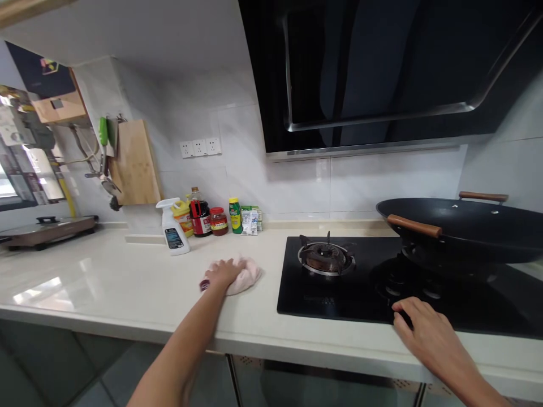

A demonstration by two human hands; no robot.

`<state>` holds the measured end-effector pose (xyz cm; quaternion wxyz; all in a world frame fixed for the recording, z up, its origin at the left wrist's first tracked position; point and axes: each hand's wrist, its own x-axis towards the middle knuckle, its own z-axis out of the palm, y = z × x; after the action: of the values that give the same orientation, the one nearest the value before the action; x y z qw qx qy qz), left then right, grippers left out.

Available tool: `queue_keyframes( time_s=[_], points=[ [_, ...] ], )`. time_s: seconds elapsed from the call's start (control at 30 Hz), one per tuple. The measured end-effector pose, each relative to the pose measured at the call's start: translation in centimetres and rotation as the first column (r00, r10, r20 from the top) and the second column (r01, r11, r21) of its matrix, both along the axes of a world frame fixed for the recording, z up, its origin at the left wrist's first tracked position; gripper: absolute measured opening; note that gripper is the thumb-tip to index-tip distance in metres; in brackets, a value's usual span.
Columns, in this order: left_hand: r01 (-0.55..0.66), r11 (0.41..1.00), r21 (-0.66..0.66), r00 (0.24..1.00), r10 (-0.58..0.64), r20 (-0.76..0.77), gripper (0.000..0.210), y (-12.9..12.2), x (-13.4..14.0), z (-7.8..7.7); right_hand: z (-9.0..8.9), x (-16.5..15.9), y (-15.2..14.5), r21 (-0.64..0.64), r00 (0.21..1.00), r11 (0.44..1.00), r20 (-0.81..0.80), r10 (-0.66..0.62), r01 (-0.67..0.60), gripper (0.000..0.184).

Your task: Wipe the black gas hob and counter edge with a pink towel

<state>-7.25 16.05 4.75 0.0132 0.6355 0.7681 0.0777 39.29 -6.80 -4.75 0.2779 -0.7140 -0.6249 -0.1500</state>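
Note:
My left hand (223, 272) presses down on a pale pink cloth (248, 276), its fingers bent over the bunched fabric on the white countertop (139, 277). A dark patch shows at the cloth's left end. My right hand (426, 328) rests at the front edge of the black gas stove (339, 302). Its thumb and forefinger are apart with nothing visible between them, while the other fingers are partly hidden. Just beyond that hand are the stove's knobs (394, 291).
A black wok (458, 220) with wooden handles sits on the right burner; the left burner (326, 259) is bare. Behind the cloth stand a white spray bottle (175, 232), a dark sauce bottle (199, 215), a red-lidded jar (219, 221) and a green bottle (235, 216). A range hood (382, 73) hangs overhead.

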Motion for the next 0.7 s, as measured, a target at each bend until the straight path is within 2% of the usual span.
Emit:
queue_keyframes(
  time_s=[0.13, 0.23, 0.33, 0.6, 0.7],
  points=[
    [0.243, 0.970, 0.000, 0.970, -0.243, 0.006, 0.086, -0.1, 7.2, -1.1, 0.1, 0.3, -0.1, -0.008, 1.000, 1.000, -0.026, -0.004, 0.004, 0.033],
    [0.383, 0.924, -0.008, 0.924, -0.383, 0.000, 0.085, -1.7, 9.5, -1.3, 0.0, 0.5, -0.1, -0.005, 0.999, 1.000, -0.034, -0.007, 0.006, 0.034],
    [0.465, 0.885, -0.020, 0.885, -0.465, -0.016, 0.081, -4.2, 8.8, -1.3, -0.3, 0.9, 0.2, 0.001, 0.999, 1.000, -0.034, 0.005, -0.005, 0.036],
    [0.595, 0.803, -0.037, 0.802, -0.596, -0.027, 0.078, -13.3, 3.9, -2.0, -1.6, 2.4, 1.1, -0.020, 0.999, 0.999, -0.033, 0.042, -0.043, 0.042],
    [0.577, 0.817, -0.006, 0.817, -0.576, 0.022, 0.075, -15.0, 1.1, -2.1, -1.7, 2.4, 1.1, -0.021, 0.999, 0.999, -0.017, 0.032, -0.032, 0.042]
  ],
)
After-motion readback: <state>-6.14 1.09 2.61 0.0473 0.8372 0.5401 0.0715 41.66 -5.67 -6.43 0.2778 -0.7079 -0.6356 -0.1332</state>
